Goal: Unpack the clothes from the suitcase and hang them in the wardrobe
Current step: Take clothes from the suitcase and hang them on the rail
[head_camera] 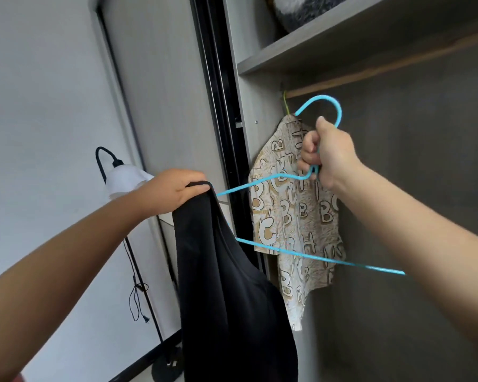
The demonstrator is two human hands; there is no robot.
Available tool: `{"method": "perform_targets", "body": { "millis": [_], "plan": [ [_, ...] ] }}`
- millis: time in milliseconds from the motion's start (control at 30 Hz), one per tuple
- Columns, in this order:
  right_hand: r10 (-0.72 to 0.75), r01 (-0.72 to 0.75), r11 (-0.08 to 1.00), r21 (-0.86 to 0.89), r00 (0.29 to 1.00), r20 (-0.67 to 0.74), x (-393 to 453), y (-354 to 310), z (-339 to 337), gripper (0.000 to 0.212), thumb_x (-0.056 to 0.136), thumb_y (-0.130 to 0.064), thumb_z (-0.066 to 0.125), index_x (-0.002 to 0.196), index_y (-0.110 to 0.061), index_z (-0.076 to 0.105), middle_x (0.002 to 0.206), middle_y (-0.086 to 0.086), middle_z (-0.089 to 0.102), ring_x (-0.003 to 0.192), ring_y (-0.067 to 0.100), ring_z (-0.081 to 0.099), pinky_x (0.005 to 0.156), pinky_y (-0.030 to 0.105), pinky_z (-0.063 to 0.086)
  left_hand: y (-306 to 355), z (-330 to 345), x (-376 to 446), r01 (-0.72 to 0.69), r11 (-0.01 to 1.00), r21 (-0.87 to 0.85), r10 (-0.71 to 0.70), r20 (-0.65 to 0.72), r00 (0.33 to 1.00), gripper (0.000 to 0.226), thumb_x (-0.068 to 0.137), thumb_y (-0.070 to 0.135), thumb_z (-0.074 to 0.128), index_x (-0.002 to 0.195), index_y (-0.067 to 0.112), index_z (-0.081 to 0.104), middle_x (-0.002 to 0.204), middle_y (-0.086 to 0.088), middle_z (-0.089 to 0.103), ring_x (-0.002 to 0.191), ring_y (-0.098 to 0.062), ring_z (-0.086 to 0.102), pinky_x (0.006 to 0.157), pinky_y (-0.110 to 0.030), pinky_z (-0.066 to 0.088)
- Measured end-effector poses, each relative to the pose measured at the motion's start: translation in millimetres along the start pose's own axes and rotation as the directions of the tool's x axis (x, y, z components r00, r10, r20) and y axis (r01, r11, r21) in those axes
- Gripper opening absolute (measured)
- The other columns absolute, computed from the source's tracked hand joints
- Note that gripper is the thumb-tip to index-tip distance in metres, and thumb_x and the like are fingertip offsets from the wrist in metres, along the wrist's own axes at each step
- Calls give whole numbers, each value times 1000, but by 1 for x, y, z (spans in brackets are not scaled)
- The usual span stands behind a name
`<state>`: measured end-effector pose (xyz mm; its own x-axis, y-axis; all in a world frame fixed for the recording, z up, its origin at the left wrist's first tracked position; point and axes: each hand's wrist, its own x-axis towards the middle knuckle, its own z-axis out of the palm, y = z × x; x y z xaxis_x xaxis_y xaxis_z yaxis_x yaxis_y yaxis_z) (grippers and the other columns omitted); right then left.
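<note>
Two hands busy: left (174, 190) gripping top (232, 285) at center, right (324, 158) clutching hanger (287, 176); feed arm fully through strap before raising to rod (370, 70).

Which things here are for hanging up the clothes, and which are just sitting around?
For the job:
- black garment, gripped by the left hand
- blue hanger, gripped by the right hand
- wardrobe rail
- patterned shirt, already hanging

Just sitting around:
- floor lamp
- fluffy grey thing on the top shelf
</note>
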<state>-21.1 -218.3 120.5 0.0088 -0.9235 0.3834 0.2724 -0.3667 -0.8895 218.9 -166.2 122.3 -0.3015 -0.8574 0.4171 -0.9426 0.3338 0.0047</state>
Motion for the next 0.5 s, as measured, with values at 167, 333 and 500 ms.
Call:
{"method": "perform_targets", "body": {
  "millis": [167, 333, 500],
  "plan": [
    [14, -16, 993, 119, 1000, 17, -20, 28, 20, 60, 100, -36, 22, 45, -14, 28, 29, -6, 21, 27, 10, 23, 40, 20, 20, 26, 17, 4, -177, 984, -3, 174, -194, 965, 41, 89, 30, 39, 90, -4, 61, 79, -6, 51, 78, -16, 46, 66, -17, 25],
    [75, -49, 977, 208, 990, -116, -32, 43, 1, 57, 99, -41, 22, 47, -16, 26, 31, -7, 21, 32, 13, 27, 37, 13, 17, 52, 45, 18, -95, 995, 34, 100, -229, 968, 32, 97, 29, 38, 97, 3, 57, 84, -13, 60, 86, -28, 56, 68, -30, 33],
    [-47, 45, 998, -52, 998, -38, -29, 46, -19, 38, 96, -30, 41, 62, -13, 42, 48, -3, 48, 47, 13, 43, 44, 19, 36, 59, 56, 24, 10, 997, 73, 11, -275, 961, 41, 98, 37, 31, 97, 2, 53, 88, -21, 62, 87, -37, 58, 73, -38, 43]
  ]
}}
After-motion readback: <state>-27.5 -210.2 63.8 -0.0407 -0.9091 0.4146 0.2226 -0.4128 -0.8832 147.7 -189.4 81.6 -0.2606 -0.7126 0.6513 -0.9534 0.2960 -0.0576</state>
